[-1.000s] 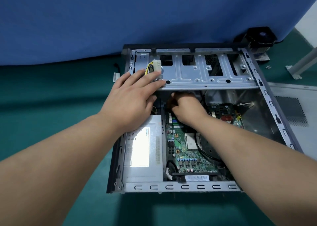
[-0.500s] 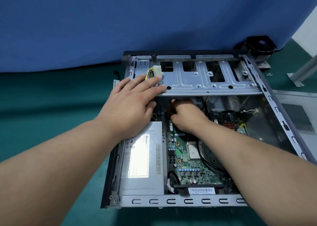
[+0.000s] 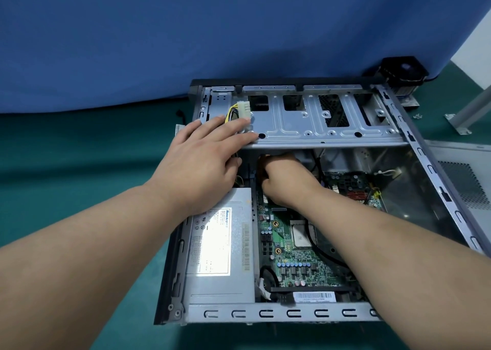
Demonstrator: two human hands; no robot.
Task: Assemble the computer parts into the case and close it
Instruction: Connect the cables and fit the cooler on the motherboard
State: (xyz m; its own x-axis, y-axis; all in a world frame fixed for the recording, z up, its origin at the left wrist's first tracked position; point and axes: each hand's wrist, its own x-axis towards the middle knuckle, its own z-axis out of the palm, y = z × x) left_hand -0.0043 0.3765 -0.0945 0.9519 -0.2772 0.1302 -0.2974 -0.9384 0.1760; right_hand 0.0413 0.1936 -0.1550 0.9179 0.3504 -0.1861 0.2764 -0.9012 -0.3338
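Since a second ago the view has tipped so the case point(image 3: 279, 313) sits lower in frame, while both hands have kept their places. That case lies open on the green counter point(image 3: 66, 169), its near rail toward the viewer and its far edge against a blue backdrop point(image 3: 186, 31). Straight fingers point(image 3: 233, 130) of the left hand point(image 3: 196, 169) press flat on the left end of the drive cage point(image 3: 318, 126), which spans the far part of the case, just beside a white connector point(image 3: 244, 110) with yellow and black wires. Reaching under the cage's near edge, the right hand point(image 3: 287, 179) has its fingers curled and hidden in shadow, so I cannot tell whether they grasp anything. At the near left of the case, a grey power supply point(image 3: 220, 251) with a white label lies beside the green motherboard point(image 3: 292, 256), whose square processor point(image 3: 301, 234) shows between the forearms. Right of the case a perforated side panel point(image 3: 462, 179) lies flat on the counter. Far right, a black fan point(image 3: 403, 70) stands against the backdrop, with a metal bracket point(image 3: 462, 121) and small screws point(image 3: 418, 115) nearby.
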